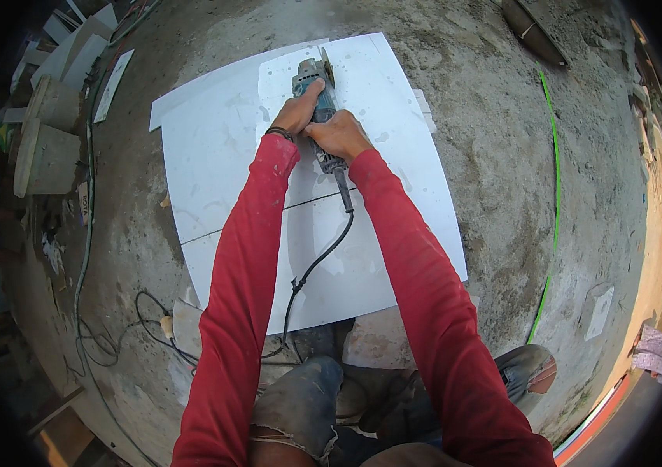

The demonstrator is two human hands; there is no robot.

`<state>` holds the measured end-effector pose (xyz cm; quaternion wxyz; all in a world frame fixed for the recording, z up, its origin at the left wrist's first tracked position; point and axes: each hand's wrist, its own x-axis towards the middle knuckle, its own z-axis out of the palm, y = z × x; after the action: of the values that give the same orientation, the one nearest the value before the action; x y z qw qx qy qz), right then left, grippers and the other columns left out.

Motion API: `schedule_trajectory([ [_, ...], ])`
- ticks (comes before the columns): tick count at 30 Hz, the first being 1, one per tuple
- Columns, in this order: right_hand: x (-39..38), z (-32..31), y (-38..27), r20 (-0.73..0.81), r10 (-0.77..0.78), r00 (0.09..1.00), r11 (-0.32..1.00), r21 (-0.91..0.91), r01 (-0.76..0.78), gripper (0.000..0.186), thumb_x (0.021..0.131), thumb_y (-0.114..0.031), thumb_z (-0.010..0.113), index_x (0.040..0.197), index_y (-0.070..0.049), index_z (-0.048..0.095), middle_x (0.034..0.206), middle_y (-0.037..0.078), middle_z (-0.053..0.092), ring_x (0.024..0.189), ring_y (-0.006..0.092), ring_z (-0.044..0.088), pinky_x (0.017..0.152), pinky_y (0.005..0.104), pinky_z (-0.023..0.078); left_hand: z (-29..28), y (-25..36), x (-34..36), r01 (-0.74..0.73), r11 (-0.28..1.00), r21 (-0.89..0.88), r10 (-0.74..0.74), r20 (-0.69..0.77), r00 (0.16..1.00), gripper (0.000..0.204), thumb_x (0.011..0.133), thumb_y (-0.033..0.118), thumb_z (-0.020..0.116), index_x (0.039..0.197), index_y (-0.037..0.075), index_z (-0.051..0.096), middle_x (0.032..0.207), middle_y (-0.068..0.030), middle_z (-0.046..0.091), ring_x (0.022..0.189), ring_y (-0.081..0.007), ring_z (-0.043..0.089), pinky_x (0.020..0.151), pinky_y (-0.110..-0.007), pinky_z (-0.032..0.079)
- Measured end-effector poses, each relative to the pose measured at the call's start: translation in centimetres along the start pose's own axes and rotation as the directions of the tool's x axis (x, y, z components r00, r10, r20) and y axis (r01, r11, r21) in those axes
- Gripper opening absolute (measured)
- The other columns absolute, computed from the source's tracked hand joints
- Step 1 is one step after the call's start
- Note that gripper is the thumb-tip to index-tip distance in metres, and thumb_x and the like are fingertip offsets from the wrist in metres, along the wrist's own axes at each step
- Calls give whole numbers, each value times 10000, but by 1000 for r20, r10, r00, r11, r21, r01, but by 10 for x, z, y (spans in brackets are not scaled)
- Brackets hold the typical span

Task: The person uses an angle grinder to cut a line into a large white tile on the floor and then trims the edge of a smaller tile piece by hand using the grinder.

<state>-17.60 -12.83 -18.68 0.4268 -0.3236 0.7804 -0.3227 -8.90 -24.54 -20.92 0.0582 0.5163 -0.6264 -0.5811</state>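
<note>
Tool: teal-bodied angle grinder (pixel 317 93) on the large white square tile (pixel 222 156), near its far edge.
Left hand (pixel 297 111): wrapped round the grinder's front.
Right hand (pixel 336 135): clasping its rear handle.
Cord: black cable (pixel 317 261) crosses the tile's near edge.
Margins: bare concrete floor (pixel 486 140) around the tile.
</note>
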Motion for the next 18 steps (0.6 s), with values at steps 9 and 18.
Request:
schedule_trajectory([
  [9,-8,-1,0,11,18,1000,1000,-1,-18,618,717,-368,768,1085,127,721,1157,299,717,1106,386,713,954,418,559,3,-7,2,-18,1000,-2,18,-7,1000,1100,825,794,566,1424,-127,528,1454,-244,551,1315,-330,528,1127,-403,357],
  [18,-10,0,3,16,18,1000,1000,1,-18,642,714,-374,770,1097,137,713,1167,304,712,1100,387,714,954,419,558,5,-13,6,-6,1000,-11,6,-10,1000,1050,842,781,558,1382,-119,577,1402,-241,596,1258,-319,577,1096,-386,391],
])
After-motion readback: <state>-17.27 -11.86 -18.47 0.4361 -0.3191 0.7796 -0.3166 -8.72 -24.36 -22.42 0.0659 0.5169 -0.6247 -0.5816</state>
